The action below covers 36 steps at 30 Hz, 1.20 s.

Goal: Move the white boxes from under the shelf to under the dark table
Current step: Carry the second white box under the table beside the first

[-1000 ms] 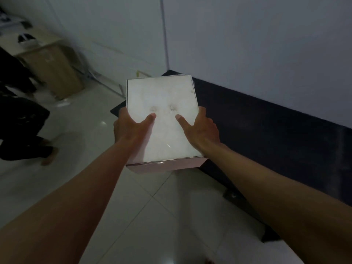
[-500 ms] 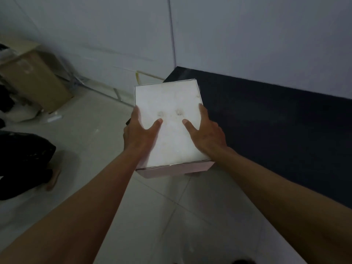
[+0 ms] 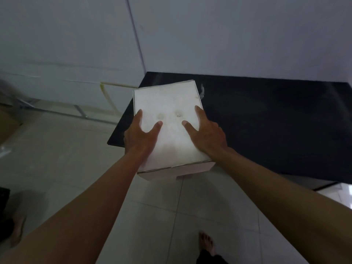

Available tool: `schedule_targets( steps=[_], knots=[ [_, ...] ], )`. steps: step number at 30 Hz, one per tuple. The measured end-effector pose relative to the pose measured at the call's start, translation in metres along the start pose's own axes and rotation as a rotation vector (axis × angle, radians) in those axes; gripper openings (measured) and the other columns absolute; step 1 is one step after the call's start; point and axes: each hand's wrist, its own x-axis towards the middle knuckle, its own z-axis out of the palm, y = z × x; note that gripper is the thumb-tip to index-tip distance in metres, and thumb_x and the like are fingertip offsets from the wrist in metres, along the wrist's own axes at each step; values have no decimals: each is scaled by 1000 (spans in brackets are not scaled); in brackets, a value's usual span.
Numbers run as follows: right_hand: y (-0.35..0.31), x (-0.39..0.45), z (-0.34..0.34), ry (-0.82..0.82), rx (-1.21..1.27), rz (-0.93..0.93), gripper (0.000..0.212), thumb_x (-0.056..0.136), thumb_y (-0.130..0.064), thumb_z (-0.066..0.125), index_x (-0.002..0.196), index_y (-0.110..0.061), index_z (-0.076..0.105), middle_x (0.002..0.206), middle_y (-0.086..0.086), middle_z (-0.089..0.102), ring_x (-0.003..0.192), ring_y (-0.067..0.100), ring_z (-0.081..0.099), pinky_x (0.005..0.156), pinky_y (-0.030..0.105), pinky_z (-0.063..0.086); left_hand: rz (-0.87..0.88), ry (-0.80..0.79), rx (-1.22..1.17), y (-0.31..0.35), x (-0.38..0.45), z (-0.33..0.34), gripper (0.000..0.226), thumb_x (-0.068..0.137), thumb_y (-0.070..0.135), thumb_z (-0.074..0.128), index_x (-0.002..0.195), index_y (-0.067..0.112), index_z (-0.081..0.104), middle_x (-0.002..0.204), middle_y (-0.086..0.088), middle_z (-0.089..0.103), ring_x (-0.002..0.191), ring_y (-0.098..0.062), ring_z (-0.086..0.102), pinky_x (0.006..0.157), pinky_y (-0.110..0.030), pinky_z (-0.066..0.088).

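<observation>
I have the white box (image 3: 169, 126) carried in the air between both hands, at the near left corner of the dark table (image 3: 266, 121). Left hand (image 3: 141, 136) and right hand (image 3: 206, 134) clamp opposite sides, thumbs laid on the lid, fingers wrapped down the sides out of view. My judgement: I should crouch first, keep the lid level, lower the box to the floor (image 3: 57, 159), then slide it in under the surface's front edge.

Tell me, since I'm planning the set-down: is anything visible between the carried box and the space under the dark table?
Nothing visible blocks it. The white box, held by the left hand and right hand, overlaps the dark table corner; the space underneath is hidden.
</observation>
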Motion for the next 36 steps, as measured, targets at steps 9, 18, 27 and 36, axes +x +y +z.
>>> schedule_targets(
  steps=[9,18,27,36],
  knots=[
    [-3,-53,30,107,-23,209,71,87,-75,33,148,-45,12,128,6,61,109,32,59,88,43,43,129,-202,17,-32,-1,-6,84,80,66,61,150,32,31,153,2,40,138,-25,39,110,-42,33],
    [10,-146,75,146,31,357,72,84,-77,34,146,-47,12,124,7,62,107,30,59,79,35,39,224,-350,47,-82,-50,-17,83,81,61,65,150,26,34,153,3,41,139,-24,39,110,-38,31],
    [69,-209,99,89,-23,386,71,86,-75,36,147,-43,16,123,4,61,98,26,58,77,34,38,97,-398,139,-125,-129,14,81,80,65,63,148,32,34,149,1,45,133,-33,43,111,-44,34],
    [155,-235,128,-22,-54,439,73,86,-78,30,148,-44,11,117,5,65,100,29,63,84,38,45,15,-417,203,-156,-182,87,79,80,62,66,147,32,37,148,3,47,132,-31,46,110,-38,32]
  ],
)
